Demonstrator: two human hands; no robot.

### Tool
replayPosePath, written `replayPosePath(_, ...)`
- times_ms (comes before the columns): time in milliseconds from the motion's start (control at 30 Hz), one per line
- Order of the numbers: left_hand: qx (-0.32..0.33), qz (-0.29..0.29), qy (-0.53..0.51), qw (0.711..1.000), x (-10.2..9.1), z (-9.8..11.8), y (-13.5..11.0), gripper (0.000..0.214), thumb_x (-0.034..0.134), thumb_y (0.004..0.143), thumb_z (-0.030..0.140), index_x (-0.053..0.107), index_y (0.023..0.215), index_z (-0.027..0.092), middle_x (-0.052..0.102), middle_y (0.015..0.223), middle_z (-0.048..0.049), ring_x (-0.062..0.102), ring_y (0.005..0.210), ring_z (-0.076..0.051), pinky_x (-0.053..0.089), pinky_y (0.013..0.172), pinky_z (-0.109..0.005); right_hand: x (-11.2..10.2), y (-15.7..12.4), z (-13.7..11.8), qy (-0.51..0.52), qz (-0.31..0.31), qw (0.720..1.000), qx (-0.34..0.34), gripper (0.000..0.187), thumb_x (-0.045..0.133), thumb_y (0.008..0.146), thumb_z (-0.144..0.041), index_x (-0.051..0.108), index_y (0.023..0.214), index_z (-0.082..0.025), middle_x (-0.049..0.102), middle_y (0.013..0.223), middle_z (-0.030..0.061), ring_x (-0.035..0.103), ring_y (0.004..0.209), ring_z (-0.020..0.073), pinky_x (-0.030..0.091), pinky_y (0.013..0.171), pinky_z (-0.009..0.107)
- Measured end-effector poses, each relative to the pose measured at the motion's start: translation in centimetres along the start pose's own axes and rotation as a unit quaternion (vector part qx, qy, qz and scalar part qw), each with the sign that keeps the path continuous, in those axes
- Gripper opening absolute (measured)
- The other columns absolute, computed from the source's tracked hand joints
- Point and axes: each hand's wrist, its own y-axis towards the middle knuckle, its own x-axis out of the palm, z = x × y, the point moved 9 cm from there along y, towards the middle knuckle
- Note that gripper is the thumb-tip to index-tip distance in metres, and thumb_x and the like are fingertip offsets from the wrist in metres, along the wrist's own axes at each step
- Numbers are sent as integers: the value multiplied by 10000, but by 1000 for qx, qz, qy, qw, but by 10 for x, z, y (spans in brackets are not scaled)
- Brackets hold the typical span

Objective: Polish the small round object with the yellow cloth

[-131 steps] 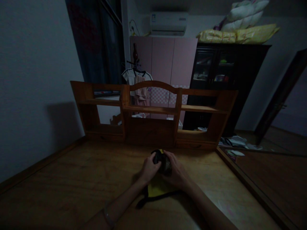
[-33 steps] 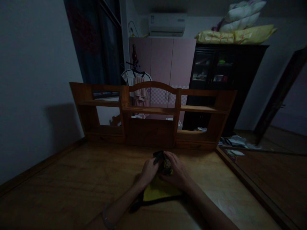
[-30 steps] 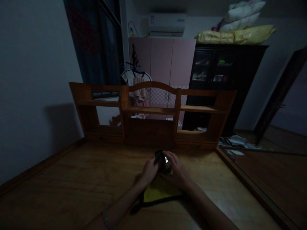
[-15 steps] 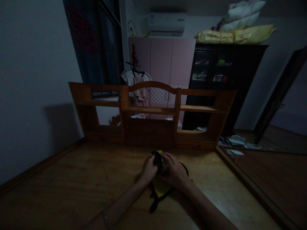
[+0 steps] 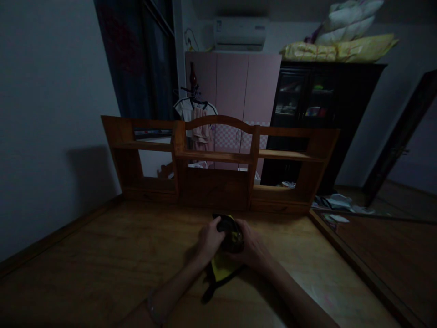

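Note:
A dark, shiny rounded object [image 5: 233,241] is held between my two hands, just above the board; it is too dim to tell its kind. A yellow cloth with black edging [image 5: 222,268] lies under and around it, one black strap-like end trailing towards me. My left hand [image 5: 210,239] is closed, thumb and fingers pinching a dark fold of the cloth against the object's left side. My right hand [image 5: 251,245] curls around the object's right side, its fingers partly hidden.
A wooden board surface [image 5: 150,241] spreads under my arms. Behind it stands a wooden shelf unit [image 5: 215,157] with open compartments. A white wall [image 5: 51,136] borders the left; a raised wooden edge [image 5: 351,259] runs along the right.
My right hand has shifted to the object's right side, uncovering more of its rounded face. The cloth and its trailing end have slid slightly left.

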Motion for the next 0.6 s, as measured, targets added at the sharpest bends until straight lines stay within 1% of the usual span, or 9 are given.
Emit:
replayPosePath(100, 36, 18, -5, 999, -2, 7, -2, 315, 596, 683, 108, 649, 974, 218, 683, 895, -31, 629, 829, -185, 462, 718, -246, 0, -1, 2, -20, 0, 1000, -6, 810, 766, 627, -363, 342, 1300, -208, 512, 1236, 120, 525, 1120, 284, 462, 926, 424)
replayPosePath(167, 83, 44, -25, 995, -5, 16, -3, 326, 581, 678, 81, 646, 968, 217, 640, 1026, -49, 615, 910, -192, 467, 787, -272, 0, -2, 4, -27, 8, 1000, -8, 803, 760, 629, -360, 342, 1296, -202, 519, 1230, 124, 530, 1114, 287, 464, 922, 427)
replayPosePath(233, 130, 73, -57, 987, -9, 26, -5, 342, 576, 662, 54, 633, 959, 212, 562, 1170, -59, 577, 1023, -201, 451, 879, -302, 1, -3, 5, -33, 14, 999, -14, 798, 759, 622, -354, 348, 1287, -197, 529, 1219, 125, 536, 1107, 289, 465, 921, 428)
replayPosePath(300, 151, 81, -114, 979, -10, 30, -7, 394, 570, 649, 36, 598, 1003, 207, 524, 1219, -61, 549, 1084, -201, 437, 931, -322, 2, -4, 4, -39, 17, 999, -25, 804, 758, 618, -366, 348, 1288, -194, 530, 1221, 130, 533, 1112, 294, 461, 928, 435)
replayPosePath(367, 154, 53, -189, 968, -7, 34, -6, 486, 551, 650, 22, 539, 1100, 207, 552, 1190, -60, 556, 1082, -188, 445, 938, -324, 4, -4, 3, -48, 19, 998, -36, 816, 752, 624, -386, 339, 1300, -192, 522, 1238, 137, 525, 1126, 301, 451, 942, 446)
replayPosePath(433, 161, 6, -241, 957, -3, 41, -8, 576, 510, 660, 8, 485, 1197, 212, 580, 1181, -56, 560, 1089, -176, 442, 956, -325, 4, -5, 3, -60, 23, 997, -45, 846, 752, 624, -388, 317, 1321, -187, 511, 1256, 145, 517, 1141, 308, 446, 952, 455)
replayPosePath(533, 195, -54, -242, 949, 1, 56, -15, 639, 428, 671, -10, 488, 1260, 231, 557, 1269, -38, 510, 1174, -170, 379, 1036, -340, 4, -5, 3, -73, 29, 995, -59, 896, 764, 605, -360, 288, 1341, -175, 501, 1269, 156, 509, 1152, 316, 449, 954, 463)
replayPosePath(600, 214, -77, -225, 948, 3, 64, -19, 664, 379, 659, -24, 522, 1250, 240, 558, 1284, -18, 488, 1204, -160, 340, 1071, -351, 4, -5, 3, -77, 34, 994, -69, 895, 761, 608, -352, 282, 1342, -172, 510, 1253, 159, 514, 1143, 315, 449, 954, 471)
